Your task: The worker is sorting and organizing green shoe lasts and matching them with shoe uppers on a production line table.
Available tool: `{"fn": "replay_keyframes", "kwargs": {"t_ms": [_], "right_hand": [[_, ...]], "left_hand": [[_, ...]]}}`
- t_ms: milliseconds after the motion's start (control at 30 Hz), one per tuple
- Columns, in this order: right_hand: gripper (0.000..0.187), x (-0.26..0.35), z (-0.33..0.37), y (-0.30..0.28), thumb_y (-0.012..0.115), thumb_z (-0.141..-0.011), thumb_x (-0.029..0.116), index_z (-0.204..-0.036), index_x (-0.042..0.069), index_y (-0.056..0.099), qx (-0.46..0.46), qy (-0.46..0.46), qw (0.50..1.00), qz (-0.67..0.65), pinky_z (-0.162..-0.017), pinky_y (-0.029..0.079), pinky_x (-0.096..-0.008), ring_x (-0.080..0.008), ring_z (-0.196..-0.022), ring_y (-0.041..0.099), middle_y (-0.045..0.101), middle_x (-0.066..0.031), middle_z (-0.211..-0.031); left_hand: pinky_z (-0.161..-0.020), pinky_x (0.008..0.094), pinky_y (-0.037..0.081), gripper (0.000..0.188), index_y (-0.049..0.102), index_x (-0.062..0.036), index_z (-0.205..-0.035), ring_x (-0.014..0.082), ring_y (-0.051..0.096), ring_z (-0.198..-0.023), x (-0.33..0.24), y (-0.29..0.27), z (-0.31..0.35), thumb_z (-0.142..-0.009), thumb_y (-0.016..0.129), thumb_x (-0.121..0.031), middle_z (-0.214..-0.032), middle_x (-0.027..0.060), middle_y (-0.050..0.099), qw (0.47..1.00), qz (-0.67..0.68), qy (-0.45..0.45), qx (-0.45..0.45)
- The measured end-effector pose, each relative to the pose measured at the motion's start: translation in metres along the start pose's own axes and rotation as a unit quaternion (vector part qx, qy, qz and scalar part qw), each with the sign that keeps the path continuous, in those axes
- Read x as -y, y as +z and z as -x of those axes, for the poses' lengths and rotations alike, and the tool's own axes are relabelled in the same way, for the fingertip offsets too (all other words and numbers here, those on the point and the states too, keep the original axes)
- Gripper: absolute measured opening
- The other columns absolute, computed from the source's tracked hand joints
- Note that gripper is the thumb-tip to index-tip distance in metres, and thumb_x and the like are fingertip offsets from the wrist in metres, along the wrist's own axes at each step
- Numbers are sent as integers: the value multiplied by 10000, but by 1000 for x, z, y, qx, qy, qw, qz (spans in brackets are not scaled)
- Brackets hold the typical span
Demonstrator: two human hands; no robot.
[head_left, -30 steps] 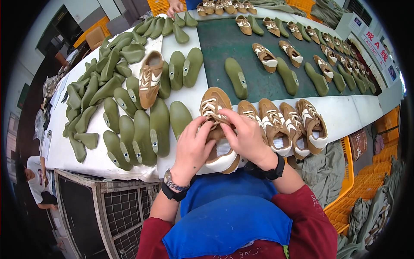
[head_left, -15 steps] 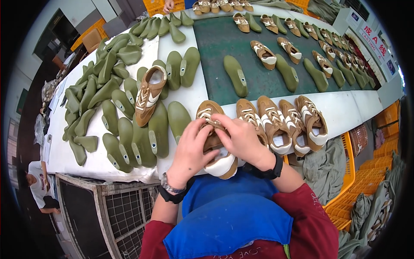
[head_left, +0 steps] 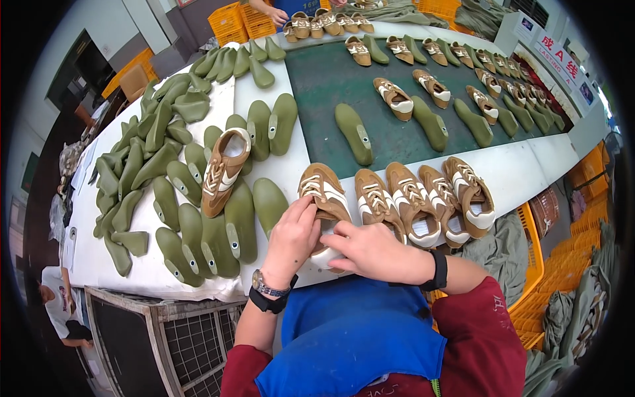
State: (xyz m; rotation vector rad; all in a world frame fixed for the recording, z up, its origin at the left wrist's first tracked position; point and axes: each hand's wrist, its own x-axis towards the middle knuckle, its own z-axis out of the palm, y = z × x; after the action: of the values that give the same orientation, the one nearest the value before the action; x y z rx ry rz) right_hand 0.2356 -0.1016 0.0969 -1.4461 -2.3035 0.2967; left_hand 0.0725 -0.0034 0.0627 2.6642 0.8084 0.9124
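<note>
Both my hands rest on a brown and white sneaker (head_left: 322,191) lying on the white table edge (head_left: 529,173). My left hand (head_left: 292,239) grips its left side near the heel. My right hand (head_left: 374,251) lies across the heel opening, fingers pointing left. To its right, several finished sneakers (head_left: 423,202) of the same kind sit in a row. A further sneaker (head_left: 225,170) lies on top of the green shoe lasts (head_left: 198,231).
A heap of green lasts (head_left: 142,155) covers the table's left. A dark green conveyor belt (head_left: 317,86) carries more sneakers and lasts away. Another person's hand (head_left: 274,13) is at the far end. Orange crates (head_left: 529,291) stand at right, a wire cage (head_left: 178,337) below.
The sneaker under my hands has been set flatter on the table. My right hand moved down across its heel; my left hand slid to its side.
</note>
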Motion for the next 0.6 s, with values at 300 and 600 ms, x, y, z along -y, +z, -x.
{"fn": "replay_keyframes", "kwargs": {"t_ms": [300,600], "right_hand": [[240,-73,-45,-63,632,-720,102,-957,77,597,39,83,994,-65,-748,491,-422,-346,-849,616,634,-152,-861],[357,-213,-170,-19,707,-693,338,-906,76,589,45,225,972,52,-732,481,-405,-332,-843,623,647,-151,-882]], "left_hand": [[-966,423,404,429,525,-3,-1175,376,502,-1125,44,8,19,-782,665,-100,-1206,207,530,991,3,-109,-72],[-946,430,397,314,607,-11,-1013,362,525,-1076,64,42,43,-747,689,-157,-1032,161,620,981,-76,-175,-25]]}}
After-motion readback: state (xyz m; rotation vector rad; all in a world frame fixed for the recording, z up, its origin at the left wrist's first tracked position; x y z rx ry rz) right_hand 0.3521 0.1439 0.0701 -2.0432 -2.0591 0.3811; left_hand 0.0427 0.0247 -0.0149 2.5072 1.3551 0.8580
